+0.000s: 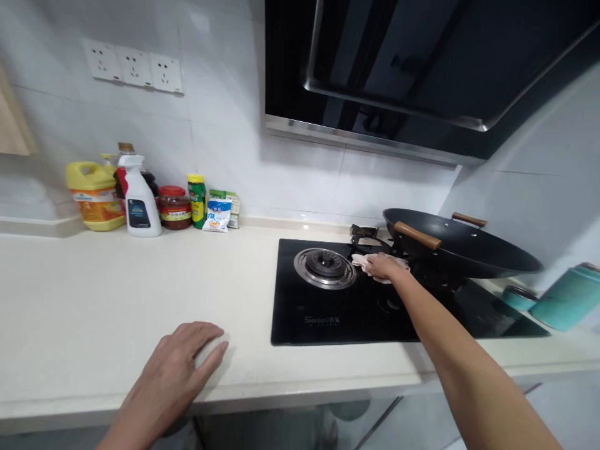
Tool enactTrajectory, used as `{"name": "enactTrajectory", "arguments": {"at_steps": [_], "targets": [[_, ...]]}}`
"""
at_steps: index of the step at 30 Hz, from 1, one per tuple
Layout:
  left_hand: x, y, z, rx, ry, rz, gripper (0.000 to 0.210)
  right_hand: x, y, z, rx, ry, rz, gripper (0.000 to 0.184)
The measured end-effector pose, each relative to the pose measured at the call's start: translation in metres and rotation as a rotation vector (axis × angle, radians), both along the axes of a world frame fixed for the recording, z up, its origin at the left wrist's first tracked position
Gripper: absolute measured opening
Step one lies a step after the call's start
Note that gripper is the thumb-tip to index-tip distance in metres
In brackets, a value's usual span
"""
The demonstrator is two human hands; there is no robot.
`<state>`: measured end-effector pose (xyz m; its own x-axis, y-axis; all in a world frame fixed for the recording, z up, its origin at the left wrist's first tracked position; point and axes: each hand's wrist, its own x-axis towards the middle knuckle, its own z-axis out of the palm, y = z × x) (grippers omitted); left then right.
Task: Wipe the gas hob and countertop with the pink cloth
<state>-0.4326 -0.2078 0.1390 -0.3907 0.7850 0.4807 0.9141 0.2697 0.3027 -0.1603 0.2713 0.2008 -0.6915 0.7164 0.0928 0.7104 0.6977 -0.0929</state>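
My right hand (382, 265) presses a pale cloth (360, 260) onto the black glass gas stove (323, 322), just right of the left burner (325, 268). Its fingers are bent over the cloth, part of which shows on both sides of the hand. Close behind the hand lies a dark pot stand (368, 236) at the stove's back edge. My left hand (180, 362) rests near the front of the white countertop (244, 281), thumb and fingers apart, with nothing in it.
A large black wok (464, 244) with wooden handles covers the right burner. Overhead juts a dark range hood (375, 69). At the back left stand a yellow jug (96, 197), a white spray bottle (140, 200), a red-lidded jar (175, 208) and packets. Teal containers (567, 297) stand far right.
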Motion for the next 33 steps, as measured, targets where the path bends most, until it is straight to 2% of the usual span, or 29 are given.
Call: {"name": "enactTrajectory", "arguments": {"at_steps": [4, 8, 14, 18, 22, 26, 29, 30, 33], "targets": [[0.0, -0.001, 0.001, -0.004, -0.016, 0.005, 0.037, -0.009, -0.027, 0.004, 0.02, -0.108, -0.033, 0.036], [0.001, 0.0, 0.001, -0.012, -0.01, 0.002, 0.039, -0.005, -0.077, 0.002, 0.045, -0.132, 0.009, 0.048], [-0.001, -0.001, 0.0, -0.024, 0.026, -0.01, 0.042, 0.012, -0.173, -0.005, 0.174, 0.033, 0.186, 0.049], [-0.006, -0.001, -0.003, -0.024, 0.049, -0.021, 0.044, 0.047, -0.209, -0.014, 0.209, 0.145, 0.23, 0.047], [-0.009, -0.001, -0.004, -0.036, 0.062, -0.021, 0.043, 0.102, -0.202, -0.029, 0.174, 0.263, 0.152, 0.039], [-0.006, 0.001, 0.0, -0.035, 0.067, -0.011, 0.045, 0.164, -0.168, -0.046, 0.126, 0.318, -0.037, 0.038], [-0.004, 0.002, 0.002, -0.049, 0.063, -0.016, 0.046, 0.207, -0.138, -0.056, 0.152, 0.326, -0.189, 0.024], [-0.003, 0.002, 0.002, -0.056, 0.063, -0.019, 0.045, 0.218, -0.129, -0.057, 0.15, 0.343, -0.217, 0.028], [-0.004, 0.002, 0.002, -0.073, 0.064, -0.019, 0.045, 0.239, -0.104, -0.052, 0.018, 0.319, -0.191, 0.061]]}}
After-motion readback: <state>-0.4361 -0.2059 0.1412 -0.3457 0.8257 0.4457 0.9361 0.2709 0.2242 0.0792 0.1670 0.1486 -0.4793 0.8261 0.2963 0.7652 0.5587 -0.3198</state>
